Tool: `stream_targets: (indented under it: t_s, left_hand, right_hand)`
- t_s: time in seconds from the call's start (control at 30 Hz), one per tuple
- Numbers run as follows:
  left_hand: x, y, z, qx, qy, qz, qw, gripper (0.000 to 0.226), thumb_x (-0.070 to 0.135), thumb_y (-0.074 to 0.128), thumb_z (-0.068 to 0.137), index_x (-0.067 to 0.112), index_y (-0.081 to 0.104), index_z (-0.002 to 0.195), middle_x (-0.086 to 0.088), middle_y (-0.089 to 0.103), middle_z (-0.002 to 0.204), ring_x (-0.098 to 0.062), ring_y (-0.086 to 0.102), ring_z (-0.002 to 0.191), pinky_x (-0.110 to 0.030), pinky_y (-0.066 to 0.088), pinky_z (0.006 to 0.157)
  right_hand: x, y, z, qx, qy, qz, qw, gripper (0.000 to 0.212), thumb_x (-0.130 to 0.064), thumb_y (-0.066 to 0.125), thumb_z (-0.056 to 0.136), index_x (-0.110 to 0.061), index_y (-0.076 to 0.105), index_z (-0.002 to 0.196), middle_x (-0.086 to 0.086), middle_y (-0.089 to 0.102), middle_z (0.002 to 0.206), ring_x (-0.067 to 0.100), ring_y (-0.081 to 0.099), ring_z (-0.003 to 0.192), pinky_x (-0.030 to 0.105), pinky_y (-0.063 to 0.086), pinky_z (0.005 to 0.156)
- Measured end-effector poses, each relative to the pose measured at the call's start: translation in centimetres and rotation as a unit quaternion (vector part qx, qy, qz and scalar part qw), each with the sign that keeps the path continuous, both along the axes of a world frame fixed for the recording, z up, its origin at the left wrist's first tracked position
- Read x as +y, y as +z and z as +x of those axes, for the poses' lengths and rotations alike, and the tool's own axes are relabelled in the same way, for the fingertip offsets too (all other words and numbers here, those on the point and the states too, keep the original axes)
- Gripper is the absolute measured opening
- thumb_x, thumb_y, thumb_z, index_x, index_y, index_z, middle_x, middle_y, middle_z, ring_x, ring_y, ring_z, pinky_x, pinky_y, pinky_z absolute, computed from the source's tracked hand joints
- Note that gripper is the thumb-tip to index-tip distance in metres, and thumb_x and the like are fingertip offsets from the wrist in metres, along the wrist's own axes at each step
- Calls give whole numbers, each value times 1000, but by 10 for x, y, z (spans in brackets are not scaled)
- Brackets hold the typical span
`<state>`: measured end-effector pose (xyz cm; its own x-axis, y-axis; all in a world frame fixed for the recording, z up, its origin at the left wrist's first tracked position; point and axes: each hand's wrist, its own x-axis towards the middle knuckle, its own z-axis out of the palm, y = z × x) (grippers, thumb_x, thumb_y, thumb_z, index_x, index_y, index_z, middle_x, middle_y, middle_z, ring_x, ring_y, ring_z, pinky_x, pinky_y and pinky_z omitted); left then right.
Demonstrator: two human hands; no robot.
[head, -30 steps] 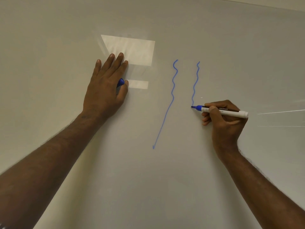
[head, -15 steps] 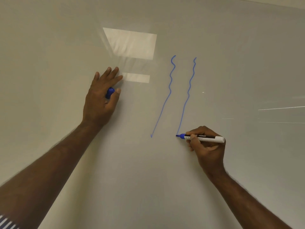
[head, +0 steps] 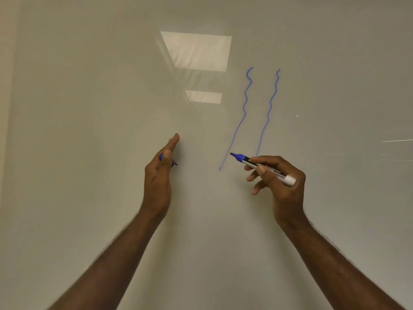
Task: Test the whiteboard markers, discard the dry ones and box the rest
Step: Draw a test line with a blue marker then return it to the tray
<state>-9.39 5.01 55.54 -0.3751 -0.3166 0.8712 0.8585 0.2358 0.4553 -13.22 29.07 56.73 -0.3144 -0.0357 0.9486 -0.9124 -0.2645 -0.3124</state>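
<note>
Fingers (head: 260, 170) of right hand (head: 281, 182) pinch tilted marker (head: 263, 166).

Illumination is dim and even. The whiteboard (head: 89, 153) carries two rectangular ceiling-light reflections (head: 197, 51) as soft glare. Forearm edges show slight motion blur. Faint streak reflections mark the right edge.

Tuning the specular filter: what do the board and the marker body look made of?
Whiteboard: smooth gloss, probably glass or enamelled steel; it mirrors ceiling lights sharply. Marker in the right hand: likely moulded plastic, white semi-gloss barrel with a printed black band and a blue tip holder.
</note>
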Motion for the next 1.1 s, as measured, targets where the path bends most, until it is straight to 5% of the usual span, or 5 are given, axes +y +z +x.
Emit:
stream_targets:
  t_s: [0.2,0.37,0.6,0.77,1.1]
  left_hand:
    - [35,-1,23,-41,-231,63,970,59,49,33,99,16,47,146,4,54,149,-12,50,138,-41,36,119]
    - [50,6,30,-39,-333,117,935,64,48,37,93,14,47,146,0,56,148,-17,52,138,-39,44,113]
    - [61,8,34,-46,-365,126,921,65,48,37,91,15,47,146,-1,55,149,-19,53,137,-44,42,114]
    - [59,4,32,-55,-364,112,923,64,49,32,97,9,48,145,-7,56,147,-24,55,135,-43,46,111]
    - [61,-1,26,-37,-332,102,937,61,36,21,109,15,79,102,-20,64,134,-35,58,130,-52,39,114]
  right_hand:
    - [-22,-6,30,29,54,35,998,22,-3,51,94,-4,72,102,15,77,91,37,71,67,34,54,50]
    - [-30,-11,41,38,52,55,996,22,-18,56,91,-2,70,95,13,77,87,32,71,62,33,55,50]
    - [-35,-14,46,32,25,55,998,21,-21,60,91,-5,71,99,11,76,89,29,72,63,32,56,49]
    - [-37,-15,49,25,5,97,995,17,-3,66,94,-12,74,106,-3,75,90,27,72,62,31,58,49]
    - [-47,-13,46,-5,-26,99,995,17,-18,67,93,-18,75,108,-7,75,85,20,61,48,24,49,43]
